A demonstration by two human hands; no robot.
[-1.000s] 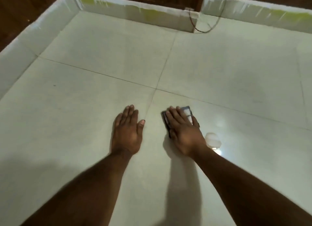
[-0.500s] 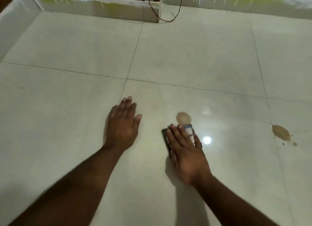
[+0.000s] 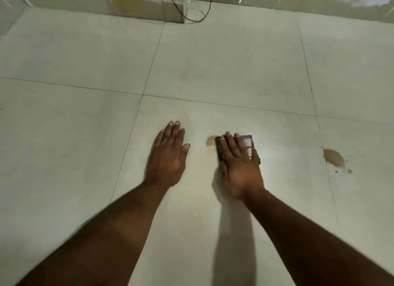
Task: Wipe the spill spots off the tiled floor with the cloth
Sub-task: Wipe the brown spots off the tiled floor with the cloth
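Brown spill spot [image 3: 211, 141] beside cloth [image 3: 245, 144]; my right hand [image 3: 239, 168] presses it flat-fingered, left hand [image 3: 168, 157] rests flat on tiled floor [image 3: 85, 136]. I'd sweep leftward, firmly. Second spot [image 3: 333, 157] remains.

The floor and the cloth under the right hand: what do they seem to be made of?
Floor: likely glazed ceramic or stone tile, pale and glossy; thin grout lines and a bright reflection beside the right hand show it. Cloth: a flat, dark-edged folded pad with a pale middle, perhaps fabric; blur leaves this open.
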